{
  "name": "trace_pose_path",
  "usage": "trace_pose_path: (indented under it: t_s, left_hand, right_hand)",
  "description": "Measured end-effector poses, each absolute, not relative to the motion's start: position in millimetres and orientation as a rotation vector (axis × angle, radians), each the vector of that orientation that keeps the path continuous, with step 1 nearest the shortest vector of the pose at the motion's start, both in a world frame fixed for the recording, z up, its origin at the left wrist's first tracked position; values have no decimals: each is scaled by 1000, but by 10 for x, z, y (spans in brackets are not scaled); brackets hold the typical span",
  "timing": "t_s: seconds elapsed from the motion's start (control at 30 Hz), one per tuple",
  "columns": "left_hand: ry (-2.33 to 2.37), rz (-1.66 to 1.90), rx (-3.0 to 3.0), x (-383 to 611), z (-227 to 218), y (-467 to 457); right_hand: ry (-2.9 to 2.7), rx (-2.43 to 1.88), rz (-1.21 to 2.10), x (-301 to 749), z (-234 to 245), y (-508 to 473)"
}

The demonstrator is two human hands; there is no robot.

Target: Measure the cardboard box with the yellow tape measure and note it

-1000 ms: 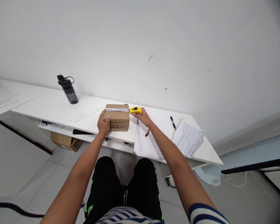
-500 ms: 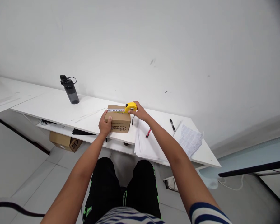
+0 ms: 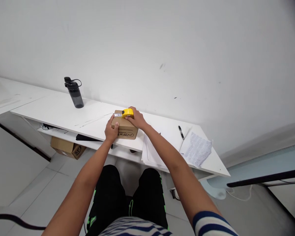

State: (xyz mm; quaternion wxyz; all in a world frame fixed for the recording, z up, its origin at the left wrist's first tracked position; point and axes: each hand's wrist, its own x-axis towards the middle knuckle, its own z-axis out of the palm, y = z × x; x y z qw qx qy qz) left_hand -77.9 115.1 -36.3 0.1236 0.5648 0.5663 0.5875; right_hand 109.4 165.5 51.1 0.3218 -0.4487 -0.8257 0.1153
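Observation:
A small brown cardboard box point(image 3: 128, 132) with dark printing on its front sits on the white shelf-like desk. My left hand point(image 3: 111, 131) grips the box's left side, thumb on the front and a fingertip at the end of the tape blade. Over the box's top, my right hand point(image 3: 137, 118) is closed around a yellow tape measure point(image 3: 128, 113). A short length of its white blade point(image 3: 118, 115) runs from the case to the left edge of the box. My palm hides part of the case.
A dark water bottle point(image 3: 76, 95) stands to the left by the wall. Right of the box lie white papers point(image 3: 153, 152), a black pen point(image 3: 181, 132) and a crumpled written sheet point(image 3: 198, 149). Another cardboard box point(image 3: 67, 147) is below the desk point(image 3: 95, 113).
My right hand has moved left with the tape measure, and the exposed blade is shorter. My left hand stays on the box. The view has shifted slightly.

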Motion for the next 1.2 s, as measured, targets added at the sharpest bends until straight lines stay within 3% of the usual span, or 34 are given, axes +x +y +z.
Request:
trace_pose_path:
  t_s: [0.23, 0.43, 0.57, 0.73, 0.87, 1.07, 1.2]
  left_hand:
    - [1628, 1740, 1605, -774, -421, 1157]
    - [1601, 1753, 1618, -774, -418, 1153]
    - [1579, 1769, 1579, -766, -438, 1150]
    - [1515, 1806, 1556, -762, -446, 1183]
    - [1485, 1855, 1560, -754, -438, 1225]
    - [1489, 1871, 1572, -739, -405, 1234]
    - [1493, 1859, 1566, -742, -404, 1213]
  right_hand:
    - [-2392, -1209, -48, 1177, 600, 1639]
    - [-2513, -1222, -49, 1272, 668, 1529]
    - [-2316, -1049, -32, 1568, 567, 931]
    - [-1908, -1151, 74, 2109, -256, -375]
    - [-1717, -1556, 439, 2270, -1117, -1168]
    - [-1896, -2180, 668, 1946, -1982, -1376]
    - [-2087, -2329, 767, 1733, -2288, -1236]
